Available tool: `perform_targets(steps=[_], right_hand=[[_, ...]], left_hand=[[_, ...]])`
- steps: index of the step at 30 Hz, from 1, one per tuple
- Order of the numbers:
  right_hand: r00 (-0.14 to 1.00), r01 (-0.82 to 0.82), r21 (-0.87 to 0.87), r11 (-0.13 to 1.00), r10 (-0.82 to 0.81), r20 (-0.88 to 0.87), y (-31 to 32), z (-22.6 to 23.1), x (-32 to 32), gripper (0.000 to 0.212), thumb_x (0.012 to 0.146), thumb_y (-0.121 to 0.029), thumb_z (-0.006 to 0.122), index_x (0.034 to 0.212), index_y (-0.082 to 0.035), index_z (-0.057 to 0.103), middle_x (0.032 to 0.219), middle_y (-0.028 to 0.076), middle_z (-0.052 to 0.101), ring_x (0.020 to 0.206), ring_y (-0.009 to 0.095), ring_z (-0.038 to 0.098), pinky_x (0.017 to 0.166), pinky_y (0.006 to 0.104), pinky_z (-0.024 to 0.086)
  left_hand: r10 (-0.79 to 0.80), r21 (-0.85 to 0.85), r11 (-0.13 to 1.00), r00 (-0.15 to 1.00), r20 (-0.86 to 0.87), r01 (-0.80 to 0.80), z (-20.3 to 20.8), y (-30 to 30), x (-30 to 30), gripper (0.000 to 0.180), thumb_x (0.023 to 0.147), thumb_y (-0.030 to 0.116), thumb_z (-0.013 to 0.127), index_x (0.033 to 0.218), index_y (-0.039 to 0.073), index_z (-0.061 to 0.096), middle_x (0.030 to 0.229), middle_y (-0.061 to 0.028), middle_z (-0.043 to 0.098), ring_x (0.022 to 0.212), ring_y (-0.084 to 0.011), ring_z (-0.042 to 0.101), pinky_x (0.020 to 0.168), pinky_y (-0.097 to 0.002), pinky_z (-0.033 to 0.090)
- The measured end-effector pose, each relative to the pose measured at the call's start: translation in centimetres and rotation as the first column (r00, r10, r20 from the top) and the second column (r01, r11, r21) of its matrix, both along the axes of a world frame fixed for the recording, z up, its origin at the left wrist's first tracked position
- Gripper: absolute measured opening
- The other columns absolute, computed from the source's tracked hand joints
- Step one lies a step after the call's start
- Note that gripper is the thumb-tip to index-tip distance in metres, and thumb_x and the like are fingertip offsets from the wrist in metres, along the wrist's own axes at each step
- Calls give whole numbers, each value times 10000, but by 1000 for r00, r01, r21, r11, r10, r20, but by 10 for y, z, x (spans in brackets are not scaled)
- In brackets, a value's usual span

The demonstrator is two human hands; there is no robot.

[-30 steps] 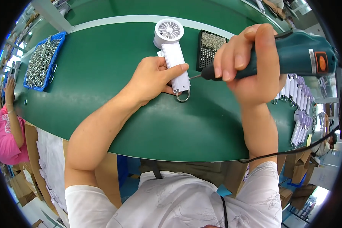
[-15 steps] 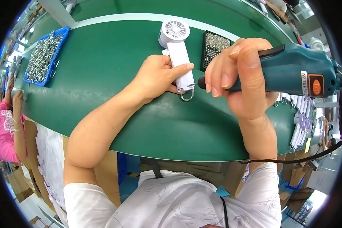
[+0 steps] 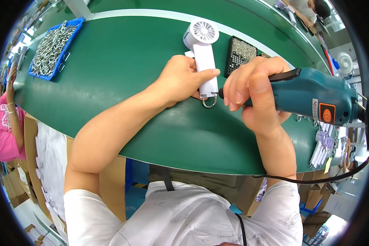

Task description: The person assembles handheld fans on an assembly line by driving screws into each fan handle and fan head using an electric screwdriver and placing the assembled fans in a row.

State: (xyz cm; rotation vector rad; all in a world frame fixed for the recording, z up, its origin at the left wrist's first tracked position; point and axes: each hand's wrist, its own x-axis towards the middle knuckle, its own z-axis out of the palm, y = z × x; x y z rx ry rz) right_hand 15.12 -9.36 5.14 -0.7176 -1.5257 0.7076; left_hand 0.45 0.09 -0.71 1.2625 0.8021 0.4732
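Note:
On the green table, my left hand (image 3: 183, 80) grips the white handle of a small handheld fan (image 3: 206, 67), thumb across its front. The fan's round grilled head points away from me. A metal carabiner hook (image 3: 209, 101) hangs from the near end of the handle. My right hand (image 3: 261, 92) is wrapped round a teal electric screwdriver (image 3: 311, 96), held level. Its bit reaches the right side of the handle's end, beside the hook. Any screw at the tip is too small to make out.
A black screw tray (image 3: 241, 53) stands behind my right hand. A blue bin (image 3: 55, 51) of metal hooks is at the far left. Several white fans (image 3: 322, 145) lie at the right. A black cable (image 3: 315, 179) crosses near my right forearm. Someone in pink (image 3: 8, 131) works at left.
The screwdriver has gone from tilted slightly to level, its rear end lower, its bit now closer to the handle's end. The whole view has shifted a little; the left hand still grips the fan.

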Motion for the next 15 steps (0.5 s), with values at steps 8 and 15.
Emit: perform_targets(steps=[8, 15], right_hand=[[968, -72, 43, 997, 80, -239, 8, -11, -1, 144, 963, 7, 638, 1048, -5, 522, 697, 87, 609, 525, 130, 590, 462, 271, 484], [972, -75, -6, 997, 72, -223, 2, -4, 1, 100, 990, -33, 619, 1046, 30, 567, 654, 78, 598, 503, 150, 578, 462, 289, 470]], left_hand=[[30, 56, 998, 1000, 5, -30, 3, 0, 3, 294, 917, 190, 754, 976, -94, 707, 803, -133, 731, 652, -174, 713, 520, -302, 594], [82, 111, 991, 996, -20, -79, 0, -8, 2, 321, 902, 211, 775, 962, -98, 708, 819, -139, 737, 661, -181, 718, 502, -306, 595]])
